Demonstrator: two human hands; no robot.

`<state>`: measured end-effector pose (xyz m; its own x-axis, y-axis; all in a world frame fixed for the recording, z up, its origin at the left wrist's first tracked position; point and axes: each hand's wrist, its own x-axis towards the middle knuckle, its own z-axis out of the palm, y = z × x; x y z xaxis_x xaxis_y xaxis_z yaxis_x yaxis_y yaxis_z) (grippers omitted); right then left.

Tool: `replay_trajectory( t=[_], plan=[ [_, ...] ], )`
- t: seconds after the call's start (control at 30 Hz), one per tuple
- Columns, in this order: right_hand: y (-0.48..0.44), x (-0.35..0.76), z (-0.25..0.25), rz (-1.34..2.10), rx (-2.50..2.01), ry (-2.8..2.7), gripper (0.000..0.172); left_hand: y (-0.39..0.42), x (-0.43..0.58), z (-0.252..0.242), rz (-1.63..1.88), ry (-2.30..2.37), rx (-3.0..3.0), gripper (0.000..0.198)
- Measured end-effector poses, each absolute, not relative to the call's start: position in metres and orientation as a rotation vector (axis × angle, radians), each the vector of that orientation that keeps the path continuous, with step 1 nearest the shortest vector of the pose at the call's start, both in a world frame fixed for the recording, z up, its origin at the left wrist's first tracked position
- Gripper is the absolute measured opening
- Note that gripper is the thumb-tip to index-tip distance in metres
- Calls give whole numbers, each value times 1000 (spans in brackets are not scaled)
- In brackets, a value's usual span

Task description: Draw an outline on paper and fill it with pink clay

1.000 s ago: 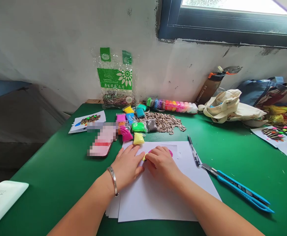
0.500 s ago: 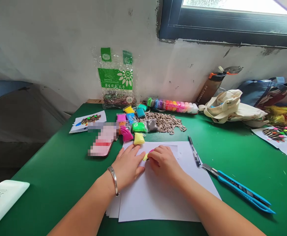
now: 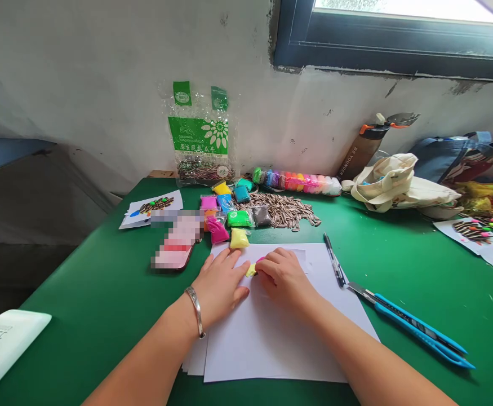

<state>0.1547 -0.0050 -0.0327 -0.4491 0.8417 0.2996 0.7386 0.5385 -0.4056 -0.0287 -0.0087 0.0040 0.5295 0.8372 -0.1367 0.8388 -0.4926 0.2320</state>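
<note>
White paper [image 3: 271,349] lies stacked on the green table. My left hand [image 3: 221,279], with a silver bracelet at the wrist, rests on the paper's left part, its fingers spread. Just right of its thumb is a small yellow clay piece [image 3: 251,270] on the paper. My right hand [image 3: 282,276] is bent over the yellow piece and a bit of pink clay [image 3: 261,259], fingers curled together. Whatever sits under its fingertips is hidden.
Clay packets [image 3: 239,238] and a seed pile [image 3: 288,211] lie beyond the paper. To the right are a pen [image 3: 334,259] and a blue cutter [image 3: 419,330]. A phone [image 3: 181,242] lies left; a white device [image 3: 7,349] is at the near left.
My right hand has shifted very slightly over the clay. My left hand stays in place on the paper.
</note>
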Motion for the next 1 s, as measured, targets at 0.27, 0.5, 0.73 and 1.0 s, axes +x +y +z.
replay_trajectory(
  t=[0.27, 0.5, 0.73, 1.0],
  plan=[
    [-2, 157, -33, 268, -1291, -2278, 19, -11, -29, 6, 7, 1379, 2520, 47],
    [7, 177, -26, 304, -1341, -2041, 16, -17, -28, 7, 21, 1336, 2592, 44],
    [7, 180, -28, 327, -1352, -2020, 16, -19, -24, 8, -74, 1354, 2620, 37],
    [9, 184, -28, 318, -1360, -1991, 16, -13, -31, 17, -63, 1285, 2518, 50]
  ],
)
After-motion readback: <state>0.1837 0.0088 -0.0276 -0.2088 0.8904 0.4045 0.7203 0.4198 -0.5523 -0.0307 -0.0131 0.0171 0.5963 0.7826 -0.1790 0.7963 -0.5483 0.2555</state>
